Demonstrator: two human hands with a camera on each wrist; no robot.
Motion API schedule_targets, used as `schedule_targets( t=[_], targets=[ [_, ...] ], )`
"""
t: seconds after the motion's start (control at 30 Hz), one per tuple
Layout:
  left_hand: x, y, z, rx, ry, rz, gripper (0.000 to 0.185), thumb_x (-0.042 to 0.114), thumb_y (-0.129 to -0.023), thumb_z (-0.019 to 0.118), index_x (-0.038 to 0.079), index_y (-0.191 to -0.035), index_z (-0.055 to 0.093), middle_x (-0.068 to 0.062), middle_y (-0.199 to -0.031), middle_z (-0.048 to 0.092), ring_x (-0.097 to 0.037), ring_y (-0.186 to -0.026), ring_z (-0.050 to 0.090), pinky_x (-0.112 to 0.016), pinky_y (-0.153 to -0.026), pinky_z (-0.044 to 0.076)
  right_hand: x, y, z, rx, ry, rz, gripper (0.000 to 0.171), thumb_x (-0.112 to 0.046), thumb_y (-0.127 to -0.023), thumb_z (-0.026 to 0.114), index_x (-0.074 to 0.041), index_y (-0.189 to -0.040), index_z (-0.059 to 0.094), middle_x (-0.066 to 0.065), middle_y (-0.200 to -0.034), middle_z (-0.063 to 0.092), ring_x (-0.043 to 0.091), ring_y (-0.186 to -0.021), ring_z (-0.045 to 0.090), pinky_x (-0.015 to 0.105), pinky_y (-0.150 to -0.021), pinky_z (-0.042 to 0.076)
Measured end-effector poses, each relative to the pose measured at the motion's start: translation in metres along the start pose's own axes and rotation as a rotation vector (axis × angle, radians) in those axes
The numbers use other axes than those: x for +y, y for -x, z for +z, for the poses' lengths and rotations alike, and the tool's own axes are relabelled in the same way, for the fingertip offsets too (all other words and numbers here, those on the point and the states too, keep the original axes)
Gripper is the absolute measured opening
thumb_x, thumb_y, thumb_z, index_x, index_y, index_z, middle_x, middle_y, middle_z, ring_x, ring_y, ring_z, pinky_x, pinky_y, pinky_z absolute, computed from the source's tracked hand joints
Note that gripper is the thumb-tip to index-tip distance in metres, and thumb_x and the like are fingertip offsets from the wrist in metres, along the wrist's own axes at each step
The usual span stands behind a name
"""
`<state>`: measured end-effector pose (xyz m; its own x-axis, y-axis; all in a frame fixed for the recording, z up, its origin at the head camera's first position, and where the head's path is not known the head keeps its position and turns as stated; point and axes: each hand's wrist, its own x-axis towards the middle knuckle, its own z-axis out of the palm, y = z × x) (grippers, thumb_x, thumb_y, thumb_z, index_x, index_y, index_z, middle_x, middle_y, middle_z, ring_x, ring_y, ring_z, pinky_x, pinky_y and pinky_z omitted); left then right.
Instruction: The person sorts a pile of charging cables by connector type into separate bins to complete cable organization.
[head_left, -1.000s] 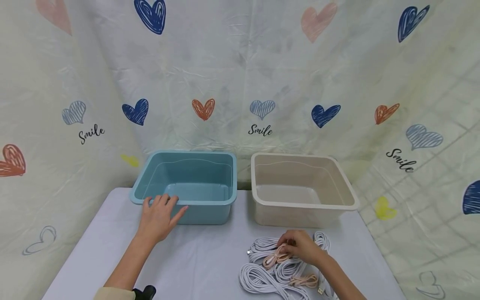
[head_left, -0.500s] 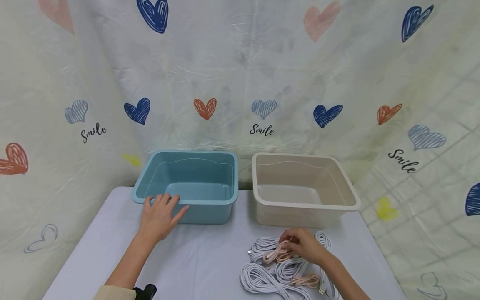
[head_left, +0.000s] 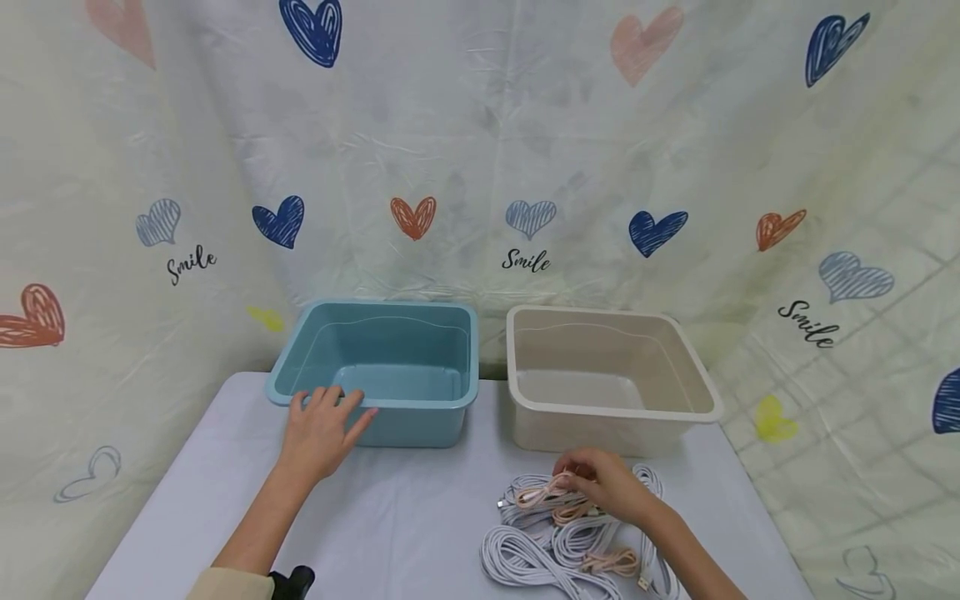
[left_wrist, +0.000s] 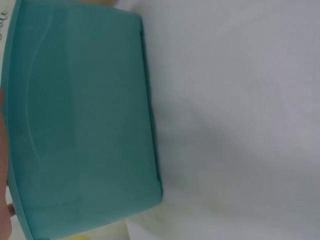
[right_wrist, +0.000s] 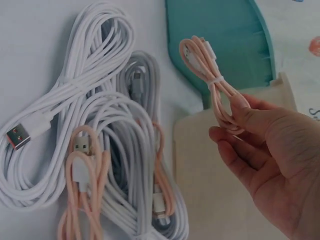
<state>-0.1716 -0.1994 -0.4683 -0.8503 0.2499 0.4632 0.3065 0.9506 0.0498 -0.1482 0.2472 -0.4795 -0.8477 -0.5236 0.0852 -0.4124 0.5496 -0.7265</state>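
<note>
My right hand [head_left: 609, 485] pinches a small coiled pink USB charging cable [right_wrist: 214, 80] by one end, between thumb and fingers. In the right wrist view this cable is tied at its middle and hangs above the pile. Under and beside it lie coiled white USB cables [right_wrist: 100, 55] and other pink cables [right_wrist: 80, 185], one partly covered by white coils. The left hand [head_left: 318, 435] rests on the front rim of a blue plastic bin [head_left: 420, 406], fingertips over the edge and thumb spread along the outside. Only a sliver of that hand shows in the left wrist view.
A beige plastic bin [head_left: 615, 412] stands right of the blue one, just behind the cables. Both bins sit at the back of a table with a white cloth [head_left: 405, 525]. Behind them hangs a curtain [head_left: 450, 125] printed with hearts.
The right hand has lifted the pink cable a little off the pile, moving slightly up and left, uncovering another pink cable beneath. The left hand stays on the blue bin's rim.
</note>
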Motion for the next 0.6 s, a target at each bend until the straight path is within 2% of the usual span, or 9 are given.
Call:
schedule_targets(
  t=[0.13,0.4,0.6],
  targets=[
    [0.001,0.0,-0.001,0.008,-0.007,-0.015,0.031,0.038,-0.098,0.073,0.011,-0.112,0.068,-0.016,-0.099,0.065,-0.041,-0.101,0.065,-0.067,-0.098,0.046,-0.009,-0.006,-0.002,0.018,0.006,-0.041,0.004,-0.007,-0.096,0.075,-0.011,-0.098,0.074,-0.004,-0.085,0.069,-0.001,-0.071,0.057,0.024,-0.063,0.052],
    [0.002,0.0,-0.003,0.034,-0.04,-0.013,0.034,0.038,-0.094,0.078,0.01,-0.11,0.068,-0.018,-0.097,0.065,-0.04,-0.099,0.066,-0.067,-0.097,0.048,-0.033,-0.021,-0.007,0.014,-0.01,-0.061,0.003,-0.004,-0.1,0.07,-0.006,-0.102,0.072,0.002,-0.088,0.072,0.005,-0.07,0.066,0.026,-0.063,0.057],
    [0.002,0.001,-0.001,0.047,-0.033,-0.007,0.04,0.048,-0.101,0.065,0.009,-0.11,0.069,-0.019,-0.097,0.066,-0.041,-0.1,0.067,-0.068,-0.098,0.048,-0.05,-0.033,-0.011,0.089,0.013,-0.103,0.004,-0.004,-0.098,0.074,-0.005,-0.1,0.071,0.005,-0.092,0.064,0.005,-0.07,0.068,0.024,-0.063,0.059]
  ],
)
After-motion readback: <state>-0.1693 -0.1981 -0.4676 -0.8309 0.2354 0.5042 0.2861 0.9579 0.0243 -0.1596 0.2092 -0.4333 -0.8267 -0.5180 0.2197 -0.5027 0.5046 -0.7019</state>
